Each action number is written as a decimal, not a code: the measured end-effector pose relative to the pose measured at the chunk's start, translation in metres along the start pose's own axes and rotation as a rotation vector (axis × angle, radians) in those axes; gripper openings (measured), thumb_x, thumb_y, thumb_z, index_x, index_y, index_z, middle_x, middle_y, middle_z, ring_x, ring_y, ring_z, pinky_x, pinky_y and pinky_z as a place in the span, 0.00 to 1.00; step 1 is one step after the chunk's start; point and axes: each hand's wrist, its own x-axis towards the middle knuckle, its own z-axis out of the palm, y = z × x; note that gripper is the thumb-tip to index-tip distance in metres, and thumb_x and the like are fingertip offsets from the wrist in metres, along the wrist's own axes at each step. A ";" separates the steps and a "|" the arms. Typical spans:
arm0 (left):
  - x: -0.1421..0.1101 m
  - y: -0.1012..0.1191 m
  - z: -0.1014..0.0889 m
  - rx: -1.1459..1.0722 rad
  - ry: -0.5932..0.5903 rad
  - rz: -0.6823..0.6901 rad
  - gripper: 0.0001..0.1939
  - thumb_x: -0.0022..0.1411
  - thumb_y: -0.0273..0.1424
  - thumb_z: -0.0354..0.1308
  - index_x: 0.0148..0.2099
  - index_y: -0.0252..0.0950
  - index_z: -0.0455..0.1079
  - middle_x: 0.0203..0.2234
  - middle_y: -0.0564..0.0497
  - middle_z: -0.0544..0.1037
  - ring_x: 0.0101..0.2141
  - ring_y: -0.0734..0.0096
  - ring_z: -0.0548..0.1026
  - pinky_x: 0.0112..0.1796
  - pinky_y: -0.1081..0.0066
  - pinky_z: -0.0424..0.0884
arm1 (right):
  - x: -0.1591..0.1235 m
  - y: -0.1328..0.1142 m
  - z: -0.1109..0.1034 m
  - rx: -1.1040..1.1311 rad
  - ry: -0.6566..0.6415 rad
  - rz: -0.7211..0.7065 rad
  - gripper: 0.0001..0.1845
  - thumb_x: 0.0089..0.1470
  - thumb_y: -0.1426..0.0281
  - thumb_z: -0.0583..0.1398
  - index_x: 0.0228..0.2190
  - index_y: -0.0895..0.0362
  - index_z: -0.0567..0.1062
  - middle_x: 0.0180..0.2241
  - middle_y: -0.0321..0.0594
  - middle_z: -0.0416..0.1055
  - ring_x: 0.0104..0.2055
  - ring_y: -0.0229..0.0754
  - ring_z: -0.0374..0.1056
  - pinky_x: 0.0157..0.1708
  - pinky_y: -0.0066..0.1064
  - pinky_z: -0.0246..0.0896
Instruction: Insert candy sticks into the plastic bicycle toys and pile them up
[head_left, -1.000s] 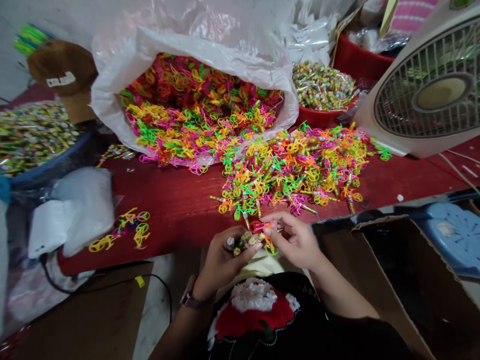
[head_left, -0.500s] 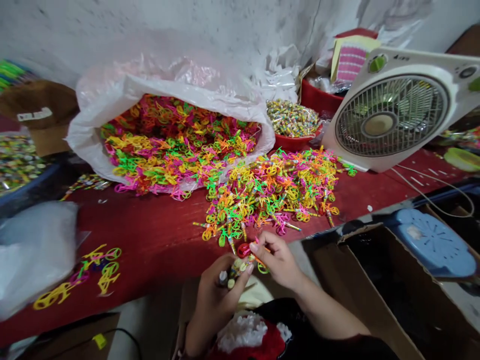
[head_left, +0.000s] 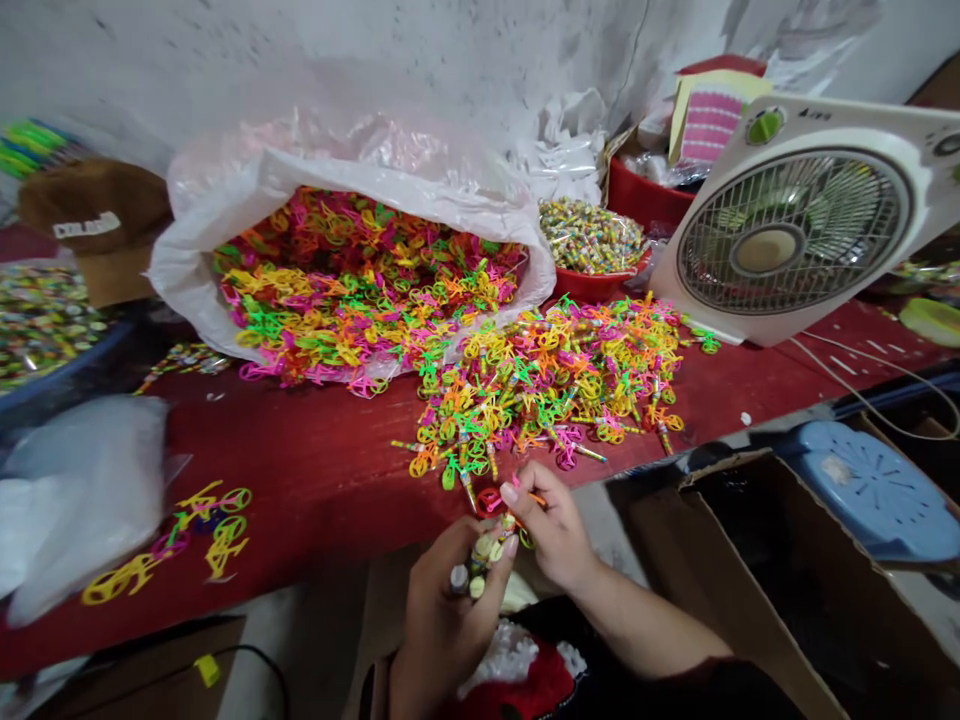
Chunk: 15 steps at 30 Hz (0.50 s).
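In the head view my left hand is closed around a bunch of small printed tubes with pale and grey round ends. My right hand pinches a small pink-and-orange plastic toy piece against the top of the bunch. A red plastic wheel and a bit of yellow-green plastic show between the hands. Just beyond my fingers, at the table's edge, lies a pile of bright plastic toys with wheels, many joined to printed tubes.
Behind the pile a white sack spills more plastic toys. A red basin of printed tubes and a box fan stand to its right. Loose toys and a plastic bag lie left. A cardboard box is below right.
The view has shifted slightly left, so the table and its things appear a little further right. My left hand has tilted, showing more tube ends; my right hand keeps its pinch.
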 end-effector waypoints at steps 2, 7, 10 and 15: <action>0.002 -0.006 0.001 -0.025 -0.004 -0.024 0.11 0.67 0.32 0.63 0.31 0.38 0.72 0.22 0.54 0.75 0.23 0.73 0.72 0.26 0.76 0.66 | 0.003 -0.003 0.001 -0.042 -0.022 -0.018 0.27 0.63 0.48 0.64 0.25 0.52 0.63 0.24 0.30 0.59 0.27 0.38 0.54 0.29 0.31 0.53; 0.010 -0.027 -0.007 -0.093 0.017 -0.132 0.09 0.68 0.37 0.64 0.40 0.35 0.78 0.29 0.50 0.80 0.29 0.68 0.77 0.32 0.74 0.71 | 0.041 -0.041 -0.032 -0.304 0.059 -0.211 0.22 0.64 0.51 0.64 0.26 0.52 0.69 0.25 0.33 0.66 0.27 0.39 0.60 0.30 0.33 0.57; 0.012 -0.043 -0.015 -0.165 0.126 -0.245 0.13 0.69 0.42 0.65 0.43 0.36 0.75 0.25 0.54 0.76 0.25 0.72 0.73 0.28 0.75 0.69 | 0.095 -0.086 -0.082 -0.561 0.502 -0.476 0.19 0.68 0.54 0.61 0.29 0.52 0.69 0.28 0.35 0.67 0.30 0.39 0.61 0.33 0.33 0.58; 0.009 -0.070 -0.024 -0.335 0.295 -0.307 0.22 0.63 0.47 0.70 0.44 0.39 0.64 0.22 0.60 0.72 0.20 0.77 0.69 0.24 0.78 0.66 | 0.180 -0.134 -0.158 -0.935 0.612 -0.316 0.14 0.63 0.61 0.63 0.28 0.56 0.72 0.24 0.38 0.68 0.29 0.40 0.62 0.32 0.36 0.56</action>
